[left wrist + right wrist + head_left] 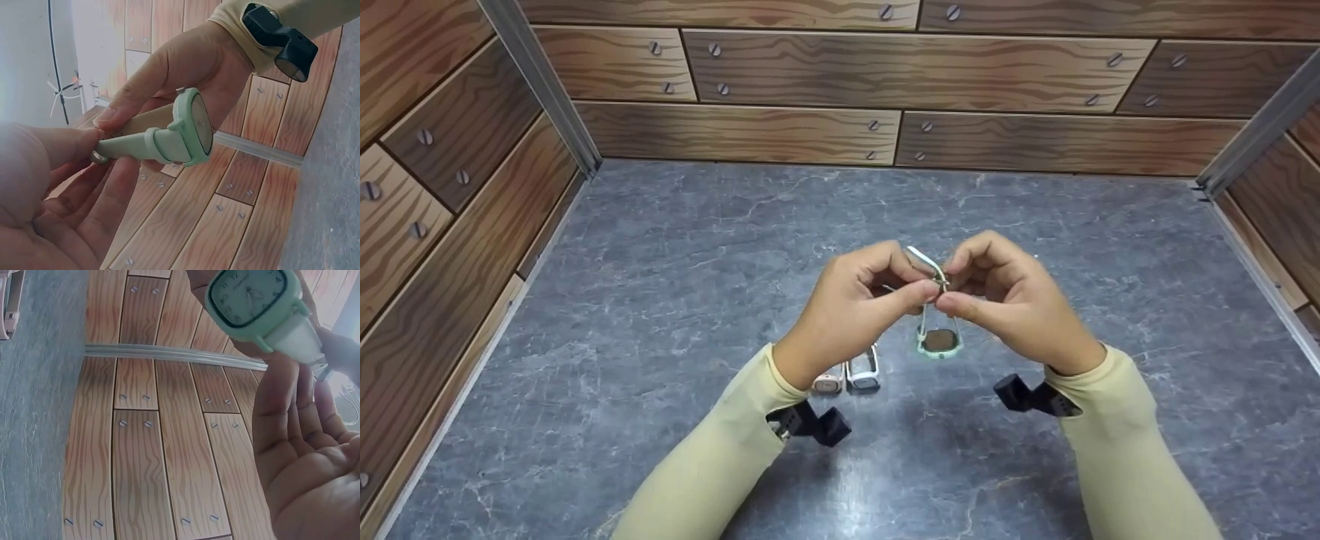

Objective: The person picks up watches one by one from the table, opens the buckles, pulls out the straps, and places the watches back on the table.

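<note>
A mint green wristwatch (940, 342) hangs below both hands, its strap looped up to the fingers. My left hand (859, 296) pinches the strap by the metal buckle, thumb and fingers curled. Opposite it, my right hand (1012, 289) also pinches the strap ends, and the two thumbs nearly meet. In the left wrist view the green strap (126, 145) passes through a keeper loop beside the case. The square dial (247, 295) with numerals faces the right wrist camera. Fingers partly hide the buckle, so I cannot tell whether it is fastened.
Two more watches lie on the grey marbled table (697, 300) near my left wrist: a pinkish one (828, 385) and a white one (865, 381). Wood-patterned walls (915, 75) enclose the back and sides. A black camera mount sits on each wrist.
</note>
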A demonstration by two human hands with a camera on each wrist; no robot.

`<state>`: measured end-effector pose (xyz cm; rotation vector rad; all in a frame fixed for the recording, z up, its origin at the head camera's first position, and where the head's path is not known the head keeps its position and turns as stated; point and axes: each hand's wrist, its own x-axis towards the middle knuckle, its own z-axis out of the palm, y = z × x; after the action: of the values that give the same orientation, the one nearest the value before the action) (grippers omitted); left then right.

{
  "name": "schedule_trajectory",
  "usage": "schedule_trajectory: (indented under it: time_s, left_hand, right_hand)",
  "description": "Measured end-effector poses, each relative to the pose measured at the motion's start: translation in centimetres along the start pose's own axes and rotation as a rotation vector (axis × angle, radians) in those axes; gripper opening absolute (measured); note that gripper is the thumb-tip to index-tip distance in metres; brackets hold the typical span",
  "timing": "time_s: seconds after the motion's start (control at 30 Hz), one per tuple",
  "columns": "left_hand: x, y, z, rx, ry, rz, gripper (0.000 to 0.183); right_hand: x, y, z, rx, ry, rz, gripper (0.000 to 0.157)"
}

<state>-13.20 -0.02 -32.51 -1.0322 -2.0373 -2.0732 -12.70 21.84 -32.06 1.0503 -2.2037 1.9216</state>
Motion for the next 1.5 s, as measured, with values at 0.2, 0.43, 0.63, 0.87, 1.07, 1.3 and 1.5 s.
schedule_trajectory:
  time_s: [0.2,0.43,0.63,0.87,1.07,1.3,1.5]
  left_hand:
    - [-0.03,0.13,-0.14,0.016,0.013,-0.035,0.013]
    - [0.05,0.33,-0.21,0.010,0.000,-0.148,0.029]
    - [0.07,0.48,-0.40,0.079,-0.042,-0.145,0.021]
    - [0.01,0.48,-0.38,0.083,-0.036,-0.141,0.018]
    - [0.11,0.57,-0.31,0.109,-0.029,-0.134,0.019]
    - [0.11,0.63,-0.28,0.118,-0.030,-0.131,0.018]
    - [0.05,0.47,-0.27,0.126,-0.031,-0.114,0.018]
  right_hand:
    - [0.01,0.02,-0.08,-0.013,0.015,-0.006,0.022]
    - [0.04,0.06,-0.14,-0.064,0.001,-0.032,0.019]
    - [0.11,0.02,0.00,-0.053,0.008,-0.036,0.019]
    - [-0.01,0.27,-0.03,-0.044,0.009,-0.038,0.019]
    - [0.01,0.26,-0.09,-0.060,0.012,-0.022,0.021]
    - [0.09,0.17,0.02,-0.077,0.006,-0.026,0.023]
    - [0.13,0.17,0.03,-0.071,-0.002,-0.051,0.023]
